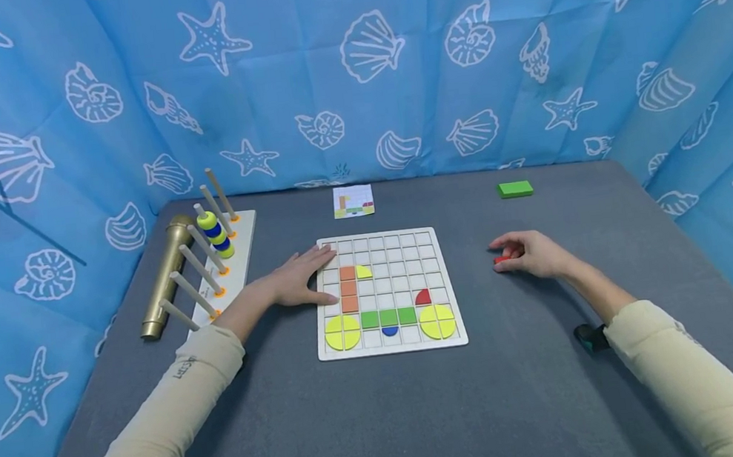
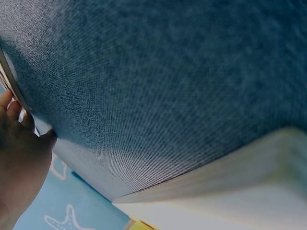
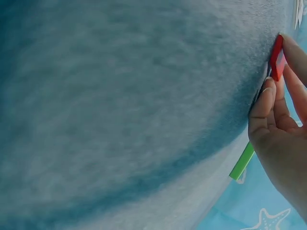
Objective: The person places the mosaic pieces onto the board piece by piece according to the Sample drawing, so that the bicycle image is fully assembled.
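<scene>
A white grid board (image 1: pixel 398 241) lies flat on the table with coloured flat pieces in its cells. Orange squares (image 1: pixel 349 288) form a column, and a yellow quarter-circle (image 1: pixel 363 271) sits beside the top one. Green squares (image 1: pixel 388 318) run in a row between two yellow circles (image 1: pixel 342 333), above a blue half-circle (image 1: pixel 390 330). A red quarter-circle (image 1: pixel 423 297) sits over the right circle. My left hand (image 1: pixel 298 279) rests on the board's left edge with fingers spread. Right of the board, my right hand (image 1: pixel 537 254) pinches a small red piece (image 3: pixel 277 60) between thumb and fingers; its full shape is partly hidden.
Behind the board lies a small pattern card (image 1: pixel 353 201). A green block (image 1: pixel 515 189) lies at the back right. To the left stand a white peg rack (image 1: pixel 246 230) with yellow and blue rings on one peg, and a gold tube (image 1: pixel 170 275). A patterned blue curtain (image 1: pixel 324 76) hangs behind.
</scene>
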`<state>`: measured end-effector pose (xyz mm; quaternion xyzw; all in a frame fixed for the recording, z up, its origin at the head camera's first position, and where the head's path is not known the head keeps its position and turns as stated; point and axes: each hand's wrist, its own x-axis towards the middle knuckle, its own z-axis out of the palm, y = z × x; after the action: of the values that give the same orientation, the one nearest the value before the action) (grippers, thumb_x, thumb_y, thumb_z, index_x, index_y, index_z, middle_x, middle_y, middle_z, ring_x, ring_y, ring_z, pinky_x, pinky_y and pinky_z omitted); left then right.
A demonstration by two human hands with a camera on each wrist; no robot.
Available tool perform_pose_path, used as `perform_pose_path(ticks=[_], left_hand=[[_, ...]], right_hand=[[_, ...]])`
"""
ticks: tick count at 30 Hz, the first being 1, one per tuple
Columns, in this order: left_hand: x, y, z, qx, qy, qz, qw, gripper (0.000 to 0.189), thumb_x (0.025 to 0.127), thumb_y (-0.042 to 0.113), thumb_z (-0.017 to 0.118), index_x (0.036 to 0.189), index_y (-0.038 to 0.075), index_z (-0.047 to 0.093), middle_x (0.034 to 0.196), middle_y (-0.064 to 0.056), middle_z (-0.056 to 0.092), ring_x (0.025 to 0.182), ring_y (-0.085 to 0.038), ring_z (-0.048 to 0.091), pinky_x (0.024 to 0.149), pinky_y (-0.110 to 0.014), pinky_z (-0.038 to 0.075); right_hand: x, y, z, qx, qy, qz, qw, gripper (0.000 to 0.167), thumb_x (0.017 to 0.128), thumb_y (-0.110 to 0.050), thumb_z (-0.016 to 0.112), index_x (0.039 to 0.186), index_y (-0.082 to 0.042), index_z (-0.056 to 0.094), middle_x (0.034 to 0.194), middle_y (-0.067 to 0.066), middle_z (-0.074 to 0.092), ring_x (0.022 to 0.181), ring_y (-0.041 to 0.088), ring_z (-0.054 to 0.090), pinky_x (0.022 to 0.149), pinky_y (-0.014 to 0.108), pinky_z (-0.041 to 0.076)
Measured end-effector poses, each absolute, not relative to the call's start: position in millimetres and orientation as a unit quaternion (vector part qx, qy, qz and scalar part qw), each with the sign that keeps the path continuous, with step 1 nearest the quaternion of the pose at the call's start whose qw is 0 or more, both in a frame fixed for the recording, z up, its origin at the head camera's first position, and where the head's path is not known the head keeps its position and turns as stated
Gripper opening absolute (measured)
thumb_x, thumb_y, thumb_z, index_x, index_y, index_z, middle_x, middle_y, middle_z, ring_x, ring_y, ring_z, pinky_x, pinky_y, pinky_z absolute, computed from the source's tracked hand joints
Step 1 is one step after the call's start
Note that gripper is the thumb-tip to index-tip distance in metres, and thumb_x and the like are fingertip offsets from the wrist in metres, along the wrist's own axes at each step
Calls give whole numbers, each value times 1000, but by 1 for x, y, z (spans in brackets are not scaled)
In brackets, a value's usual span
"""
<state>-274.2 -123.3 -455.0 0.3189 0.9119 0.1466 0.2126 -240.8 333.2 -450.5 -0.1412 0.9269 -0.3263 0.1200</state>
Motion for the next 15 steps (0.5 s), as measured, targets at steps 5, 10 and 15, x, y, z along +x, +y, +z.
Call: perform_pose_path(ticks=[5,10,15], left_hand=[[-274,-123,-454,314,913,146,213,99,83,61,62,154,12,14,159,-9,8,144,-26,1,113,-53,3],[-273,-123,-453,315,912,147,215,99,83,60,63,154,11,15,159,-10,8,144,-27,1,112,-53,3],[-272,-122,-452,316,911,150,217,99,83,60,63,154,10,15,159,-11,8,144,-27,1,112,-53,3]], right_hand=[[-236,336,-450,-131,929,-327,118,37,86,-15,73,116,4,62,81,5,57,70,18,49,59,27,40],[-232,338,-449,-119,929,-332,111,31,87,-17,72,110,4,66,78,5,57,65,16,48,55,26,38],[-228,335,-443,-60,927,-348,124,28,90,-20,69,107,2,70,83,5,67,69,16,57,57,28,48]])
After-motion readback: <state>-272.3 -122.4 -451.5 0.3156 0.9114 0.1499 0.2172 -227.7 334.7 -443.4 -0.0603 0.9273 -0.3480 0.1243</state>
